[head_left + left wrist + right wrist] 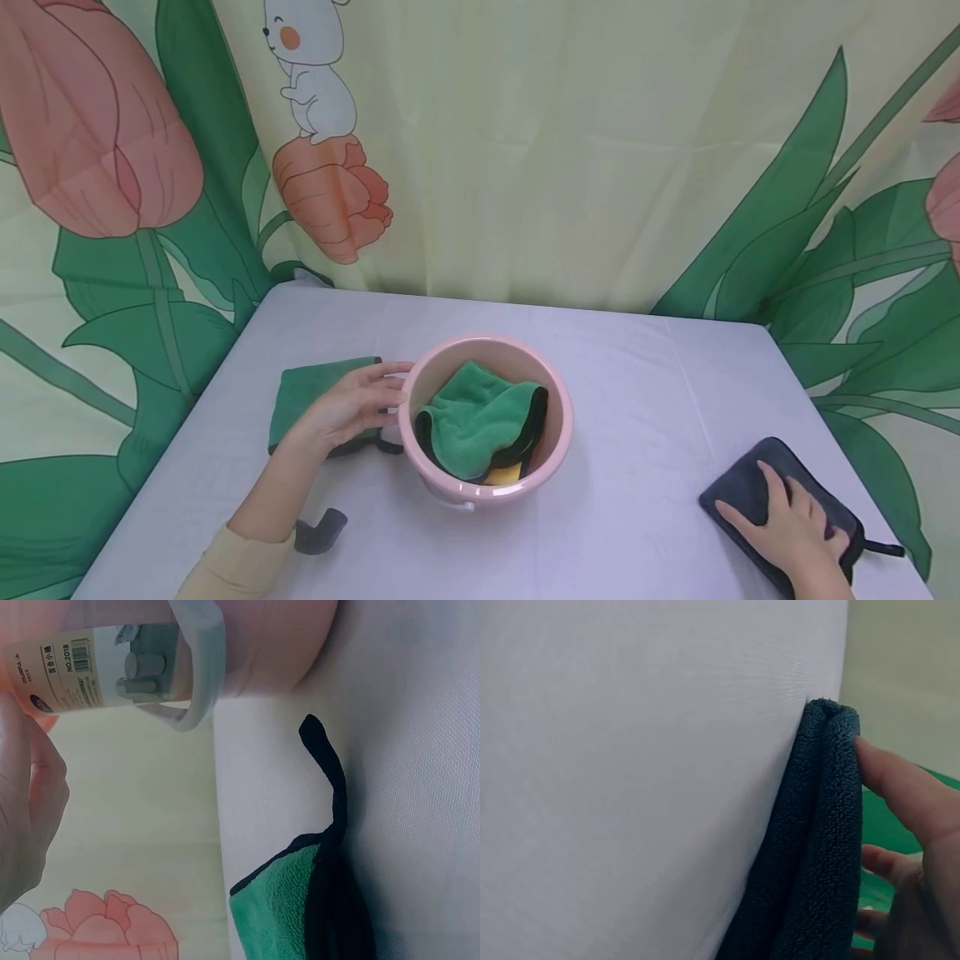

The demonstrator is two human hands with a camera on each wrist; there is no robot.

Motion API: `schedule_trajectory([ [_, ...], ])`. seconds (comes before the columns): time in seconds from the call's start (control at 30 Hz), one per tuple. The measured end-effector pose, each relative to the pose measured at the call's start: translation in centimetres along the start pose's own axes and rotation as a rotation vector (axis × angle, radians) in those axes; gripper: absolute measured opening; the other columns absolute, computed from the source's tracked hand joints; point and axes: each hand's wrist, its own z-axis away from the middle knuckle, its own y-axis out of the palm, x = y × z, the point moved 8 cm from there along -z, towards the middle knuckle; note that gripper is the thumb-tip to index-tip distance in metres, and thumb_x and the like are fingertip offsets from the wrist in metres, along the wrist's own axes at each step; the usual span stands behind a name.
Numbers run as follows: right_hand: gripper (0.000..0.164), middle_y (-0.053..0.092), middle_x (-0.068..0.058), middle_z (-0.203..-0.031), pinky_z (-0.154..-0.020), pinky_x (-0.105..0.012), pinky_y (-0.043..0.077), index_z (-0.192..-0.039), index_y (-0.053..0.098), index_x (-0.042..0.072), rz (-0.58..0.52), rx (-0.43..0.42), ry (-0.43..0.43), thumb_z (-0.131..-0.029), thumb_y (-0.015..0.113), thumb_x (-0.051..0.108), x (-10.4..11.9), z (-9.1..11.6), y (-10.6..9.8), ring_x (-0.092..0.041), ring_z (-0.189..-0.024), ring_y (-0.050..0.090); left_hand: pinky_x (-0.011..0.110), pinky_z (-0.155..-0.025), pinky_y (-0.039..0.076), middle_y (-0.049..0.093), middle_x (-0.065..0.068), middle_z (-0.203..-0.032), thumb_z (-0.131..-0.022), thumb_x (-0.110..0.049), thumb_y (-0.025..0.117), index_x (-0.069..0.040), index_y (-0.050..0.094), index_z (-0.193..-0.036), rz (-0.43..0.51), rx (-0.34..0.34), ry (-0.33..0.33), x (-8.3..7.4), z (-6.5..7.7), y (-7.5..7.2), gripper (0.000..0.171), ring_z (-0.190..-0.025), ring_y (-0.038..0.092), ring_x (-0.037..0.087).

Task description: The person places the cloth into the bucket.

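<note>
A pink bucket [558, 433] stands mid-table with a crumpled green towel [480, 417] with black trim inside it. Under that towel a bit of yellow cloth [502, 475] shows. My left hand [358, 408] reaches to the bucket's left side, its extended fingers at the rim and outer wall. Beneath that hand lies a folded green towel [307, 392], whose black loop [330, 769] points toward the bucket in the left wrist view. At the right, my right hand [795, 517] rests with spread fingers on a folded dark blue towel [750, 483], thumb [892, 776] along its upper face.
A white bucket handle [210, 660] hangs down beside a printed label [75, 667]. The white-covered table [630, 400] ends at a printed curtain [525, 167] behind. A dark grey pipe-shaped patch [321, 532] shows near the left forearm.
</note>
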Motion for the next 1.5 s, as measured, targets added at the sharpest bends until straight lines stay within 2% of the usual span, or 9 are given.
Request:
schedule_trajectory([
  [0.17,0.108,0.005,-0.042,-0.126,-0.083,-0.079,0.002,-0.139,0.002,-0.002,-0.010,0.104,0.011,-0.074,0.050,0.070,0.0,0.0,0.9,-0.064,-0.112,0.007,0.036,-0.079,0.051,0.061,0.009,-0.106,-0.082,-0.003,0.060,0.001,0.034,-0.135,0.000,0.004,0.005,0.0,0.0,0.0,0.059,-0.094,0.060,0.021],
  [0.37,0.111,0.008,-0.042,-0.122,-0.081,-0.077,0.005,-0.135,0.010,-0.005,-0.022,0.137,-0.005,-0.068,0.057,0.070,0.1,0.0,1.3,-0.065,-0.108,0.010,0.037,-0.080,0.051,0.061,0.009,-0.107,-0.082,-0.003,0.060,0.001,0.034,-0.135,0.007,0.002,0.002,0.1,-0.1,0.0,0.059,-0.094,0.060,0.020],
  [0.5,0.100,0.009,-0.041,-0.123,-0.082,-0.077,0.004,-0.134,0.015,-0.004,-0.014,0.126,-0.004,-0.073,0.060,0.061,-0.1,-0.4,1.4,-0.065,-0.107,0.010,0.037,-0.079,0.051,0.061,0.009,-0.107,-0.082,-0.004,0.061,0.001,0.035,-0.135,0.001,-0.006,0.001,0.1,-0.1,-0.1,0.059,-0.094,0.061,0.020],
  [0.67,0.078,0.015,-0.040,-0.121,-0.082,-0.075,0.008,-0.131,0.020,-0.005,0.028,0.092,-0.011,-0.082,0.062,0.039,-0.6,-1.0,1.4,-0.062,-0.105,0.014,0.037,-0.079,0.051,0.060,0.010,-0.107,-0.082,-0.003,0.061,0.001,0.035,-0.134,0.006,-0.007,0.003,0.1,-0.1,-0.1,0.059,-0.093,0.061,0.020],
  [0.87,0.059,0.023,-0.038,-0.118,-0.079,-0.076,0.010,-0.126,0.027,-0.005,0.034,0.025,-0.015,-0.085,0.060,0.023,-0.5,-1.6,1.2,-0.059,-0.105,0.016,0.039,-0.080,0.050,0.060,0.011,-0.108,-0.082,-0.003,0.060,0.002,0.035,-0.134,0.006,-0.003,0.007,0.1,-0.2,-0.1,0.059,-0.094,0.061,0.021],
  [1.1,0.053,0.026,-0.037,-0.116,-0.080,-0.075,0.008,-0.124,0.029,-0.005,0.017,-0.032,-0.017,-0.086,0.057,0.019,0.3,-1.1,0.2,-0.058,-0.103,0.019,0.038,-0.080,0.050,0.060,0.010,-0.108,-0.081,-0.003,0.060,0.001,0.034,-0.135,0.011,-0.004,-0.003,0.1,-0.2,-0.1,0.059,-0.094,0.061,0.021],
  [1.5,0.044,0.029,-0.036,-0.110,-0.078,-0.072,0.010,-0.120,0.032,-0.006,0.015,-0.267,-0.094,-0.085,0.053,0.011,2.8,0.5,-3.3,-0.054,-0.097,0.025,0.038,-0.079,0.051,0.061,0.008,-0.106,-0.081,-0.001,0.059,0.002,0.034,-0.134,0.024,-0.006,0.000,0.1,-0.1,-0.1,0.058,-0.092,0.061,0.020],
])
